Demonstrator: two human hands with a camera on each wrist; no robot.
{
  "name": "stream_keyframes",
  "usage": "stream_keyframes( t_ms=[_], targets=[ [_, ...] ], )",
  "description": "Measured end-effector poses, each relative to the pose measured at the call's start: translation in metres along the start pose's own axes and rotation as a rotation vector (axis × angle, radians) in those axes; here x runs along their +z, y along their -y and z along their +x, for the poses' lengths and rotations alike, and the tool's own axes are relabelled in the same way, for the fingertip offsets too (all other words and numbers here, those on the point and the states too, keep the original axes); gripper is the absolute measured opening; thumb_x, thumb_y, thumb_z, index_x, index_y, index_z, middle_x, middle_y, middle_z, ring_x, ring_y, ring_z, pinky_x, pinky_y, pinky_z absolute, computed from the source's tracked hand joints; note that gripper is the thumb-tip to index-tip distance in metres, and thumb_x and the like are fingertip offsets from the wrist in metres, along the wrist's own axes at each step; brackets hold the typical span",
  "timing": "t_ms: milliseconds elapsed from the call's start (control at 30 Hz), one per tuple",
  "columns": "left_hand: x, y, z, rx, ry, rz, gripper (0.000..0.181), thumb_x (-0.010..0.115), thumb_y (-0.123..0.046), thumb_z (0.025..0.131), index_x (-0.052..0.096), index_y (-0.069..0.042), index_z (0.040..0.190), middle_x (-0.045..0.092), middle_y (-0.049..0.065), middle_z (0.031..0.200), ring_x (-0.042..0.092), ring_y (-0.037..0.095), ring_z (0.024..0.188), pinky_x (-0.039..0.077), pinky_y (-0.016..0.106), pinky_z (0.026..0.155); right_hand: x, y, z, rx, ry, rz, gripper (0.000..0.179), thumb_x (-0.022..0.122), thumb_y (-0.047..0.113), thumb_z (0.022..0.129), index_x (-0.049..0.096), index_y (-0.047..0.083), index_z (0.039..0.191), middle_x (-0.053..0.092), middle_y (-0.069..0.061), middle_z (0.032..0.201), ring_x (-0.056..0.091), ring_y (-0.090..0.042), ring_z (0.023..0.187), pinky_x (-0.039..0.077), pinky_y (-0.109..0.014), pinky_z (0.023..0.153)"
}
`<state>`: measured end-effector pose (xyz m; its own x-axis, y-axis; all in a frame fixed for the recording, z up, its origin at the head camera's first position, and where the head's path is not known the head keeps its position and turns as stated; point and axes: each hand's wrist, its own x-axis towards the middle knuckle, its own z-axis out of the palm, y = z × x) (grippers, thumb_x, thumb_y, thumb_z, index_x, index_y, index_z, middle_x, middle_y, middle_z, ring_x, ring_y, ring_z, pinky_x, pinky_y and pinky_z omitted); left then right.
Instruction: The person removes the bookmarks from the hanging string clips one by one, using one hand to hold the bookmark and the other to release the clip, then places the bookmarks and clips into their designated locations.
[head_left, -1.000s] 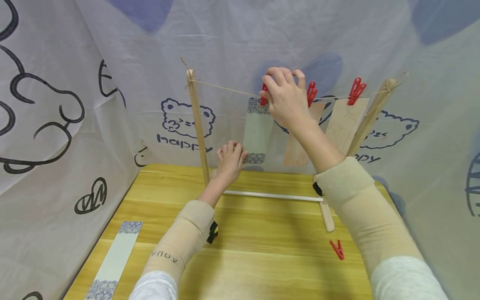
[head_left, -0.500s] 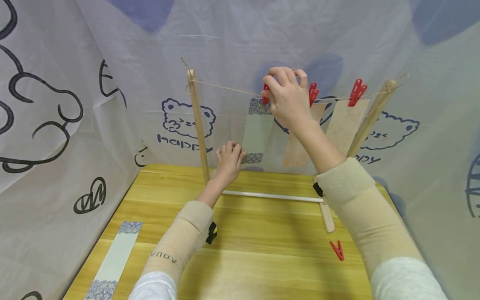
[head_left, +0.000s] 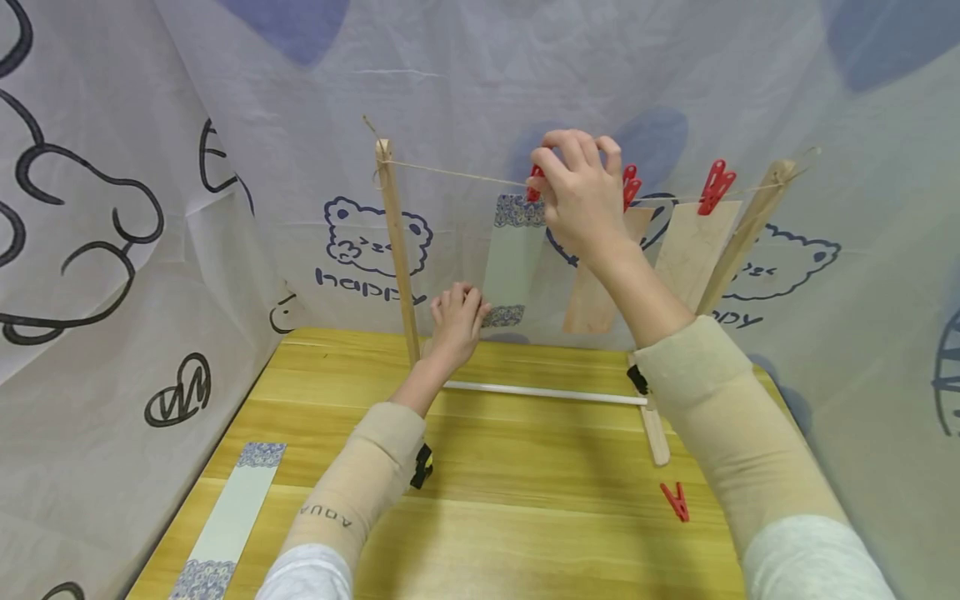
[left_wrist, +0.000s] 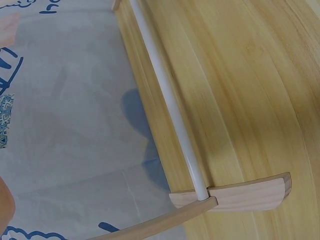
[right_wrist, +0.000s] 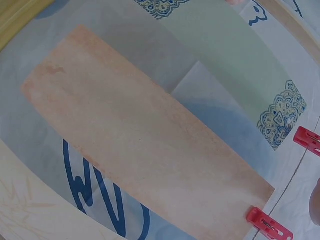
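Observation:
My right hand (head_left: 585,196) pinches a red clothespin (head_left: 534,183) at the string (head_left: 450,172). Just below it is a pale green bookmark (head_left: 513,258) with blue lace-patterned ends. A narrow gap shows between this clothespin (right_wrist: 307,140) and the bookmark's patterned top (right_wrist: 282,117) in the right wrist view. With curled fingers, my left hand (head_left: 456,323) holds the bookmark's left edge low down; a fingertip shows on its face in the right wrist view. To the right hang a peach bookmark (head_left: 592,292) and a cream one (head_left: 690,250), each under a red clothespin.
Two wooden posts (head_left: 397,242) carry the string, with a white rod (head_left: 547,392) joining their feet. A spare red clothespin (head_left: 677,502) lies on the wooden table (head_left: 525,517) at right. Another green patterned bookmark (head_left: 234,512) lies at left. Printed cloth hangs behind.
My right hand and its clothespin have shifted slightly right and up against the bookmark's top. The bookmark's lower end and my left hand have drifted slightly left.

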<state>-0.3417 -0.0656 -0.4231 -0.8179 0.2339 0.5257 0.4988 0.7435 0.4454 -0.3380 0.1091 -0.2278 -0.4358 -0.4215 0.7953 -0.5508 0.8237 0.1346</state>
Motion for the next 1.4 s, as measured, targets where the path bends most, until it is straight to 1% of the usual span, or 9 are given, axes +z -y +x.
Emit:
stream_keyframes(
  t_ms=[200,300,467,800,1000,1200,1400],
  targets=[
    [-0.001,0.0,0.0,-0.002,0.003,0.007,0.021,0.04,-0.025,0.096,0.044,-0.005,0.092,0.042,0.016,0.113,0.038,0.031,0.099,0.019,0.052,0.095,-0.001,0.0,0.0,-0.016,-0.045,-0.003,0.028,0.04,0.028,0.098,0.058,0.008,0.105,0.051,-0.01,0.117,0.04,-0.028,0.114,0.021,-0.046,0.095],
    [-0.001,0.0,-0.001,0.0,-0.001,0.005,0.021,0.04,-0.025,0.096,0.045,-0.005,0.092,0.041,0.016,0.113,0.038,0.032,0.099,0.019,0.053,0.095,-0.001,0.0,0.001,-0.01,-0.069,0.014,0.026,0.043,0.027,0.097,0.058,0.007,0.104,0.052,-0.01,0.116,0.041,-0.028,0.114,0.021,-0.045,0.096],
    [-0.002,0.0,-0.002,-0.001,-0.001,0.004,0.021,0.04,-0.025,0.096,0.044,-0.005,0.092,0.041,0.016,0.113,0.037,0.031,0.099,0.019,0.053,0.095,-0.003,0.0,0.002,-0.003,-0.083,0.027,0.026,0.045,0.028,0.096,0.058,0.006,0.104,0.053,-0.011,0.116,0.041,-0.027,0.114,0.021,-0.045,0.096],
    [-0.003,0.003,-0.002,0.01,-0.006,0.013,0.021,0.039,-0.025,0.096,0.044,-0.005,0.093,0.041,0.016,0.113,0.037,0.032,0.099,0.018,0.053,0.095,-0.008,-0.001,0.002,-0.028,-0.121,0.025,0.032,0.038,0.032,0.098,0.058,0.007,0.102,0.052,-0.01,0.114,0.042,-0.028,0.113,0.021,-0.046,0.095],
    [-0.005,0.003,-0.002,0.007,0.005,0.005,0.021,0.039,-0.026,0.097,0.044,-0.005,0.093,0.04,0.016,0.114,0.036,0.031,0.1,0.016,0.053,0.095,-0.012,-0.001,0.001,-0.01,-0.131,0.035,0.03,0.041,0.031,0.097,0.059,0.007,0.101,0.053,-0.01,0.113,0.043,-0.027,0.112,0.021,-0.045,0.094],
    [-0.006,0.005,-0.004,0.017,-0.012,0.009,0.021,0.04,-0.025,0.096,0.044,-0.005,0.092,0.04,0.016,0.113,0.036,0.032,0.099,0.018,0.053,0.095,-0.015,-0.002,-0.001,0.0,-0.138,0.035,0.031,0.042,0.032,0.096,0.059,0.006,0.101,0.053,-0.01,0.113,0.043,-0.027,0.111,0.021,-0.045,0.094],
    [-0.006,0.008,-0.006,0.029,-0.012,0.023,0.02,0.041,-0.025,0.096,0.043,-0.005,0.092,0.04,0.015,0.112,0.036,0.031,0.098,0.018,0.051,0.094,-0.016,-0.004,-0.006,0.021,-0.171,0.082,0.031,0.046,0.033,0.094,0.059,0.006,0.1,0.053,-0.011,0.113,0.044,-0.029,0.111,0.021,-0.044,0.094]
  ],
)
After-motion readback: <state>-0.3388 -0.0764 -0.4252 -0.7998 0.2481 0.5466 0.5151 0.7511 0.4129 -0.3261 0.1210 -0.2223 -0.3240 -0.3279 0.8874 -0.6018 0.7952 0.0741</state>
